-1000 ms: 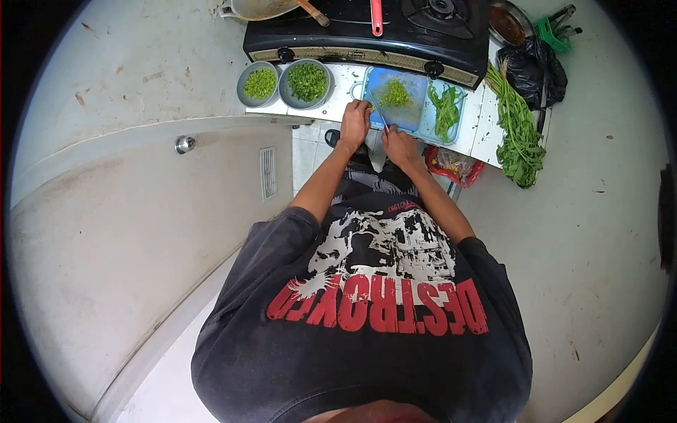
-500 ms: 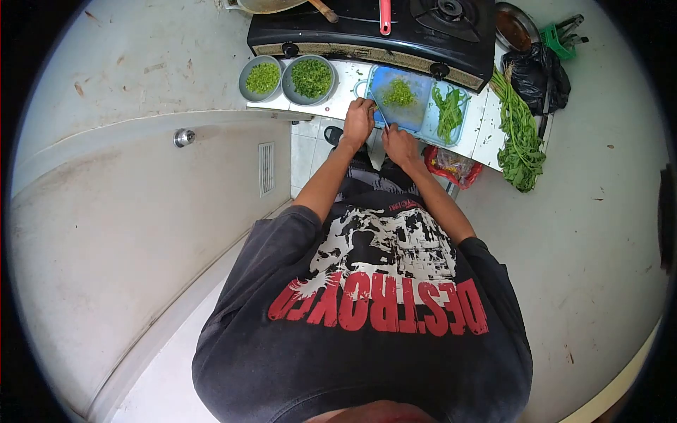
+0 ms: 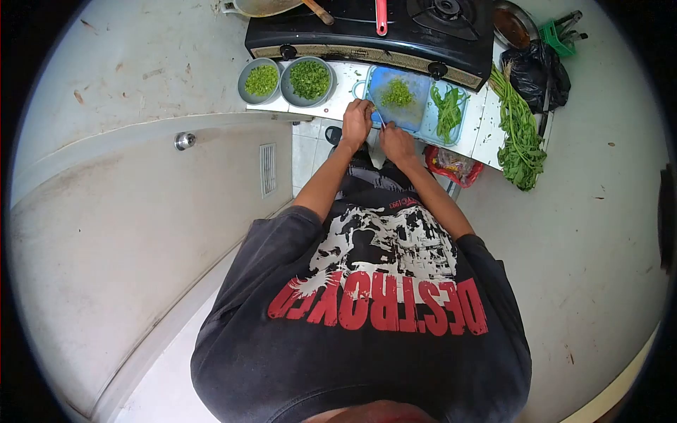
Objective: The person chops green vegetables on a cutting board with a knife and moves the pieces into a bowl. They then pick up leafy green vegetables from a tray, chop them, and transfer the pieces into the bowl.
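Observation:
My right hand [image 3: 397, 143] is closed on the handle of a knife [image 3: 379, 115], near the front edge of a blue cutting board [image 3: 417, 83]. The blade points up and left toward my left hand [image 3: 358, 121]. That hand has its fingers bent together beside the blade, at the board's left front corner; whatever it holds is too small and hidden to name. A small heap of chopped greens [image 3: 397, 92] lies on the board. To the right, uncut leafy greens [image 3: 448, 113] rest on a light blue tray [image 3: 426, 130].
Two grey bowls [image 3: 247, 94] [image 3: 285, 92] of chopped greens stand left. Behind is a black stove [image 3: 360, 25] with a red handle [image 3: 381, 17]. A bundle of greens [image 3: 522, 148] and black bag [image 3: 539, 74] lie right. Below the counter is a red bag [image 3: 458, 169].
The knife blade has tilted slightly and my right hand has shifted a little to the left. My left hand stays in nearly the same place.

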`<move>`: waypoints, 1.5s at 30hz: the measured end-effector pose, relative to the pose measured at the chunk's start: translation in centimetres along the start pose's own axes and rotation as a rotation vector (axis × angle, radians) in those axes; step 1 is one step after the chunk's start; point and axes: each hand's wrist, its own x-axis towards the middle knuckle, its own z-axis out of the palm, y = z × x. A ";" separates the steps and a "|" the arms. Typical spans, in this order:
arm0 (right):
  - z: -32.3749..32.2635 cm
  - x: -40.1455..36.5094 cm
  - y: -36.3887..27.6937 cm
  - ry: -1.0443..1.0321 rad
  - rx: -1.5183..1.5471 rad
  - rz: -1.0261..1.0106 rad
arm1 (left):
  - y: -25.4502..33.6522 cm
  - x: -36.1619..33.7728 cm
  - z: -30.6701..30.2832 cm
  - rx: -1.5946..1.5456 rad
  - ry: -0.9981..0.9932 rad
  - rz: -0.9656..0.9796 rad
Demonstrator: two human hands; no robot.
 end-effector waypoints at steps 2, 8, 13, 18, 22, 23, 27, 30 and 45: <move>-0.4 -0.9 0.2 -0.015 -0.003 0.006 | -0.1 0.0 0.0 -0.042 0.009 -0.043; -0.8 -0.4 0.7 -0.019 -0.046 -0.014 | -0.7 -0.1 0.5 -0.048 0.055 -0.025; -0.3 0.9 -0.1 -0.008 -0.011 0.018 | -0.7 -0.2 0.6 -0.064 0.034 -0.051; -0.8 -0.2 0.3 -0.032 -0.009 -0.003 | -0.3 -0.2 0.4 -0.009 0.037 -0.022; -1.2 -1.0 0.8 -0.027 -0.014 0.002 | -0.1 -0.3 0.4 -0.036 0.042 -0.050; -1.3 -0.9 0.8 -0.025 -0.017 0.009 | 0.1 -0.3 0.4 -0.028 0.049 -0.045; -1.1 -0.6 -0.1 -0.022 -0.001 -0.009 | 0.2 -0.2 0.3 -0.006 0.050 -0.027; -1.3 -0.7 -0.3 -0.014 -0.001 -0.010 | 0.3 -0.2 0.3 -0.032 0.056 -0.036; -0.2 0.6 -0.3 0.000 0.017 -0.001 | 0.2 -0.1 0.2 -0.060 0.016 -0.059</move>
